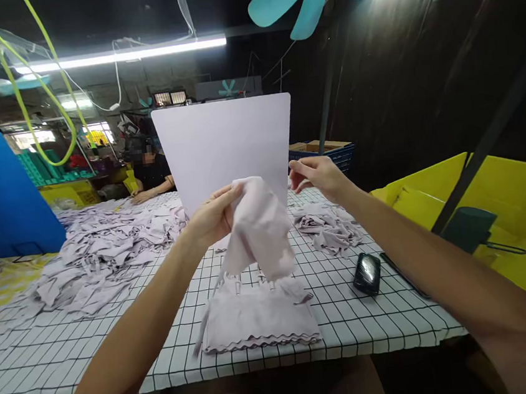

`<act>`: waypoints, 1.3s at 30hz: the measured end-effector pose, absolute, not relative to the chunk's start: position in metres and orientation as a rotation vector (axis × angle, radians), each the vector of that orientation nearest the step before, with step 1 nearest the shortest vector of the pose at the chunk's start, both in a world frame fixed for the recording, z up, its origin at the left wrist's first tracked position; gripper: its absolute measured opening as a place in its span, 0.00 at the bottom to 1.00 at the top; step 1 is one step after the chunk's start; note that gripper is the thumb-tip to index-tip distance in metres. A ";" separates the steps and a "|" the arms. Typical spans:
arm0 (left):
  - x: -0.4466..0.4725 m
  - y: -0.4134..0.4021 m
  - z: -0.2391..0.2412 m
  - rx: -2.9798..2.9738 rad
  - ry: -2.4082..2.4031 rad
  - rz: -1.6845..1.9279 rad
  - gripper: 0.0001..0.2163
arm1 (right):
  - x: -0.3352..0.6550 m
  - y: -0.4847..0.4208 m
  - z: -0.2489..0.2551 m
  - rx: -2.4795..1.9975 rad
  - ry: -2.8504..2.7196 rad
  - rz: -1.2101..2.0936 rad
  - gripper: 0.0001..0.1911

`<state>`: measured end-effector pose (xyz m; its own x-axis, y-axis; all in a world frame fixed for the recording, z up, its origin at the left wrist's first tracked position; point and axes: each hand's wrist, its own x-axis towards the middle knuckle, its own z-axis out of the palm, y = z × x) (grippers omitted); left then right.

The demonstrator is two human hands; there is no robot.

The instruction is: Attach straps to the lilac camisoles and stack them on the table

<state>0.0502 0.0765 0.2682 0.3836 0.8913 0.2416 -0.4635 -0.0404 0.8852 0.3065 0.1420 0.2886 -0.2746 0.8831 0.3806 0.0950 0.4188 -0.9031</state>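
My left hand (215, 214) pinches a pale pink, soft garment (259, 228) by its upper left corner, thumb and fingers closed on the cloth. The garment hangs loose in the air, and a thin strap trails down at its left. To the right of it, my right hand (315, 176) is raised with loosely bent fingers, apart from the cloth and with nothing visible in them. Below lies a neat stack of folded pale pink garments (259, 316) with wavy front edges; narrow straps with small clear adjusters lie at its back.
A white board (224, 144) stands upright behind my hands. Loose pale garments (104, 251) heap at the left, with a smaller pile (329, 224) at the right. A shiny black object (367, 274) lies on the checked tablecloth (352, 332). A co-worker (152, 171) sits across the table.
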 end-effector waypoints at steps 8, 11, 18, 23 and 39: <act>0.046 0.087 0.259 1.232 0.544 1.309 0.14 | 0.268 0.107 0.248 -0.617 -1.543 1.585 0.24; 0.023 0.086 0.256 1.457 0.870 1.227 0.15 | 0.258 0.114 0.261 -0.617 -1.522 1.485 0.19; 0.040 0.101 0.266 1.533 0.655 1.071 0.20 | 0.237 0.115 0.306 -0.741 -2.159 1.116 0.13; 0.029 0.097 0.278 1.422 0.673 1.032 0.11 | 0.290 0.116 0.306 -0.929 -2.275 1.397 0.18; -0.030 0.090 0.273 1.549 0.918 0.943 0.15 | 0.338 0.117 0.318 -0.885 -2.031 1.197 0.14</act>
